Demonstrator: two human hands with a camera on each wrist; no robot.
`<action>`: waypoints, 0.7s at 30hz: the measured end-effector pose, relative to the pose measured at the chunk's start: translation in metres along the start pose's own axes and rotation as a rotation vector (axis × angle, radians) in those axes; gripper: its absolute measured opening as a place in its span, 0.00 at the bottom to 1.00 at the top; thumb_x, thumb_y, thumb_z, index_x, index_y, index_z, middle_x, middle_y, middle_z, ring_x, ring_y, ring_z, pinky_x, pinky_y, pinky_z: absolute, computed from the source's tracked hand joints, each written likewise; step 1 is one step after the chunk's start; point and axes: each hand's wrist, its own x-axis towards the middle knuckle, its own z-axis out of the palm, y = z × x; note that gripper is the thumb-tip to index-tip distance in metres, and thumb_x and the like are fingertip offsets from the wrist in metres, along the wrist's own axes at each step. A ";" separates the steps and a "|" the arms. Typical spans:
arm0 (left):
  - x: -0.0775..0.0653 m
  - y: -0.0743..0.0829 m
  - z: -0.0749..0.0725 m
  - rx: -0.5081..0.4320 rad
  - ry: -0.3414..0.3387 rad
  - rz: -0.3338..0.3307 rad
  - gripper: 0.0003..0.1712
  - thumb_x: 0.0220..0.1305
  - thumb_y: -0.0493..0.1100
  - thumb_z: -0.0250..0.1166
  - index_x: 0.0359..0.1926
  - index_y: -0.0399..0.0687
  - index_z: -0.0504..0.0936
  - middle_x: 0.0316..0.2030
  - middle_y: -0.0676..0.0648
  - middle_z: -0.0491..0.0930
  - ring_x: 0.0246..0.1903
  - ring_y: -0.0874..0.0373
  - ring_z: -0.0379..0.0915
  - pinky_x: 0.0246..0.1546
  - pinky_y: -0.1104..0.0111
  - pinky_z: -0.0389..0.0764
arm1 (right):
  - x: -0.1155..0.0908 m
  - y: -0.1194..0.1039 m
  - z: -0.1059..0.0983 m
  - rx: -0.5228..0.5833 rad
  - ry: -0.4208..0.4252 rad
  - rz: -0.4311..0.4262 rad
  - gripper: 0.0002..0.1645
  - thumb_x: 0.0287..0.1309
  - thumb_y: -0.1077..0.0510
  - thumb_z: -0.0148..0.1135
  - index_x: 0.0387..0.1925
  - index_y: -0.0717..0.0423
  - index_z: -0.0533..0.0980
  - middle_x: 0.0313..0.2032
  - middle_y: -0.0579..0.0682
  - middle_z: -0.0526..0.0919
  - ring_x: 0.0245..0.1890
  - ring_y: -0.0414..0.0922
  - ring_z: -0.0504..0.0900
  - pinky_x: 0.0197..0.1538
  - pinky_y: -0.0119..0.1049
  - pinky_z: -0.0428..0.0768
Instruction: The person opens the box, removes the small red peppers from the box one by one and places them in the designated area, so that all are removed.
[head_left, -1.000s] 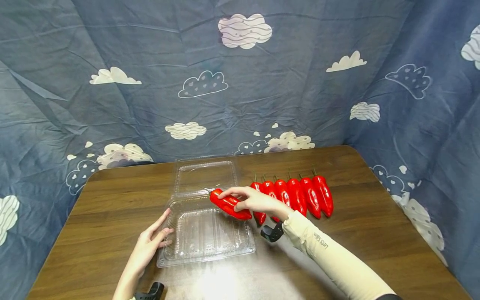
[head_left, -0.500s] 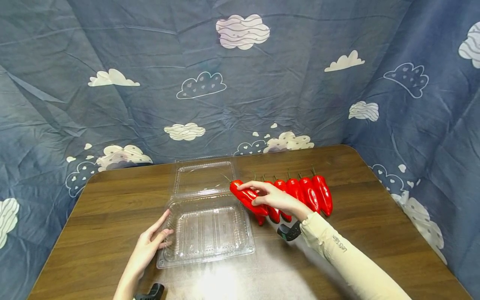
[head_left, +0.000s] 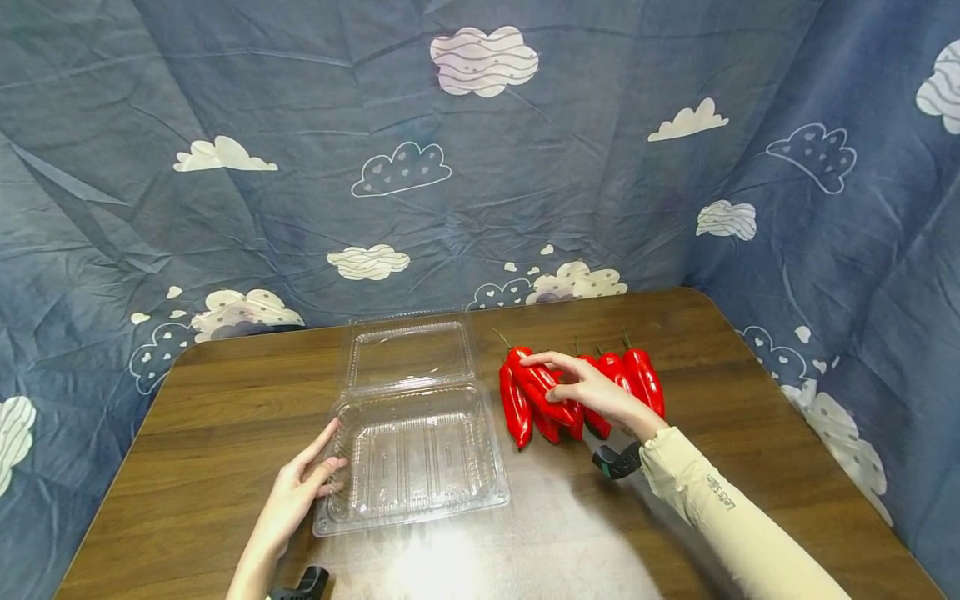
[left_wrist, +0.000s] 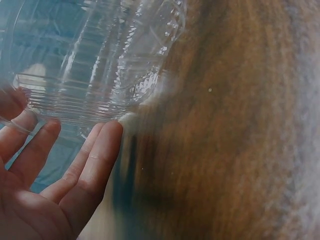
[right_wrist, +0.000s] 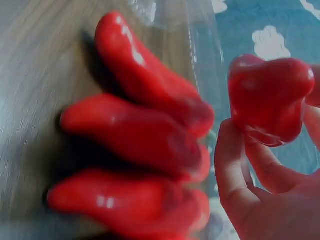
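Observation:
A long red pepper point(head_left: 534, 379) with a green stem is held in my right hand point(head_left: 592, 392), thumb and fingers gripping its sides. It is tilted above a row of similar red peppers point(head_left: 516, 408), partly covering them in the head view. In the right wrist view the held pepper point(right_wrist: 267, 97) is apart from several lying peppers point(right_wrist: 145, 75). My left hand point(head_left: 294, 483) holds the left side of a clear plastic clamshell box point(head_left: 420, 458). Close up, the fingertips of that hand point(left_wrist: 65, 185) touch the box's ribbed wall point(left_wrist: 75, 97).
The box's hinged lid point(head_left: 411, 357) lies folded back flat toward the rear edge of the brown wooden table point(head_left: 210, 417). A blue cloth with cloud prints point(head_left: 300, 208) hangs behind and to the right of the table.
My right hand has carried the pepper rightward from over the box to above the row of peppers. The left hand and box have stayed in place.

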 end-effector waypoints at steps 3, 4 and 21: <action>0.000 0.000 0.000 0.000 0.001 0.001 0.30 0.73 0.38 0.50 0.73 0.42 0.56 0.72 0.38 0.50 0.55 0.34 0.67 0.45 0.61 0.82 | -0.006 0.005 -0.009 0.014 0.028 0.007 0.33 0.52 0.70 0.58 0.63 0.54 0.71 0.63 0.54 0.69 0.62 0.54 0.64 0.56 0.45 0.71; 0.000 0.001 0.000 0.001 -0.001 0.003 0.30 0.73 0.38 0.50 0.73 0.42 0.56 0.72 0.38 0.50 0.55 0.34 0.67 0.45 0.61 0.82 | -0.008 0.007 -0.011 0.014 0.039 0.009 0.33 0.52 0.70 0.58 0.63 0.55 0.70 0.63 0.55 0.69 0.61 0.55 0.65 0.55 0.44 0.72; 0.000 0.000 0.000 0.021 -0.011 0.017 0.30 0.74 0.38 0.49 0.73 0.41 0.55 0.72 0.37 0.49 0.55 0.34 0.67 0.45 0.61 0.82 | -0.039 0.034 -0.048 0.057 0.182 0.075 0.33 0.52 0.72 0.56 0.63 0.62 0.68 0.63 0.61 0.65 0.54 0.53 0.68 0.44 0.34 0.77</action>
